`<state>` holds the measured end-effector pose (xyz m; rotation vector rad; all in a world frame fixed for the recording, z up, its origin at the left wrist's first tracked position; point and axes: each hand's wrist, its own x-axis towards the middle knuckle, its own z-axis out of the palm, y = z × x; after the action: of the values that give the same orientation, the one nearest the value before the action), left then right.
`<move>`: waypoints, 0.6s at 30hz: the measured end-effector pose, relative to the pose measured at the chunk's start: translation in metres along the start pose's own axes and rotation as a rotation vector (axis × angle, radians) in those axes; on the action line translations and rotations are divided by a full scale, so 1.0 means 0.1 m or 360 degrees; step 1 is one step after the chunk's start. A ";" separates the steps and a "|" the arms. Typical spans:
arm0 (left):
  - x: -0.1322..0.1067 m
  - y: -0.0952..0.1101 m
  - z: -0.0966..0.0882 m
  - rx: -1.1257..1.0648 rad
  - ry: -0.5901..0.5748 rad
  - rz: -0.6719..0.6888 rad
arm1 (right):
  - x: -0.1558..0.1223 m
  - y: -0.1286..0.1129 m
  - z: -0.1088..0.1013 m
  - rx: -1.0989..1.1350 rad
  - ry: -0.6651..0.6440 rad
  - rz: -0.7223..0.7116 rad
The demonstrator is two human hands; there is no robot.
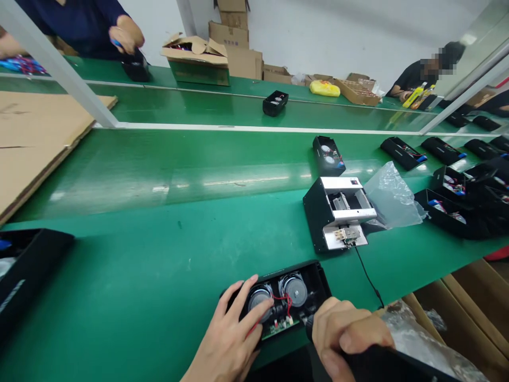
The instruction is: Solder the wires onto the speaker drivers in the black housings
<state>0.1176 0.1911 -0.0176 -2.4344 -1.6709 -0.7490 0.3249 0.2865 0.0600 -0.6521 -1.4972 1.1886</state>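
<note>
An open black speaker case (324,286) lies on the green worktop near me. Inside are two round speaker drivers (295,289), red wires (288,301) and a small green circuit board (278,328). Across the left end of the case rests my left hand (234,326), its fingers over the far edge and one driver, gripping it. My right hand (345,334) is wrapped round a black electric screwdriver (392,363). The tool's front end reaches the near right part of the case; its exact contact point is too small to tell.
A black-and-silver machine (345,212) with a cable stands beyond my right hand, beside a clear plastic bag (393,196). More black cases (449,212) sit at right, another case (35,270) at left. Cardboard (35,138) lies far left. Co-workers sit across the conveyor (199,164).
</note>
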 end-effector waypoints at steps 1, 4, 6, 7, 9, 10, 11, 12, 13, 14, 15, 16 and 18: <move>0.00 -0.02 0.00 -0.0008 -0.0003 0.0008 | 0.02 -0.03 0.03 -0.0021 0.0029 -0.0118; 0.04 -0.07 -0.02 -0.0059 0.0000 0.0036 | 0.08 -0.13 -0.05 0.0040 0.0184 -0.0166; 0.06 -0.10 -0.03 -0.0106 0.0006 0.0047 | 0.13 -0.14 -0.24 0.0140 0.0464 -0.0131; 0.07 -0.11 -0.03 -0.0125 0.0016 0.0046 | 0.16 -0.12 -0.35 0.0154 0.0630 -0.0132; 0.06 -0.12 -0.02 -0.0148 0.0034 0.0040 | 0.22 -0.02 -0.54 0.0127 0.0823 -0.0089; 0.06 -0.13 0.00 -0.0152 0.0043 0.0040 | 0.25 0.04 -0.62 0.0116 0.0788 -0.0032; 0.06 -0.14 0.02 -0.0150 0.0046 0.0045 | 0.28 0.09 -0.67 0.0130 0.0725 0.0030; 0.05 -0.16 0.04 -0.0144 0.0048 0.0052 | 0.32 0.13 -0.70 0.0171 0.0658 0.0066; 0.05 -0.18 0.06 -0.0139 0.0052 0.0061 | 0.35 0.16 -0.72 0.0229 0.0605 0.0059; 0.06 -0.20 0.07 -0.0139 0.0060 0.0070 | 0.39 0.16 -0.73 0.0289 0.0578 0.0018; 0.06 -0.22 0.09 -0.0149 0.0074 0.0075 | 0.43 0.14 -0.74 0.0337 0.0583 -0.0041; 0.06 -0.23 0.10 -0.0167 0.0091 0.0077 | 0.47 0.11 -0.76 0.0363 0.0621 -0.0102; 0.07 -0.25 0.11 -0.0202 0.0115 0.0078 | 0.54 0.06 -0.81 0.0324 0.0759 -0.0224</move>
<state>0.1012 0.2110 -0.0291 -2.4880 -1.5772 -0.9517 0.3850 0.3628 0.0708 -0.6266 -0.9906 0.9762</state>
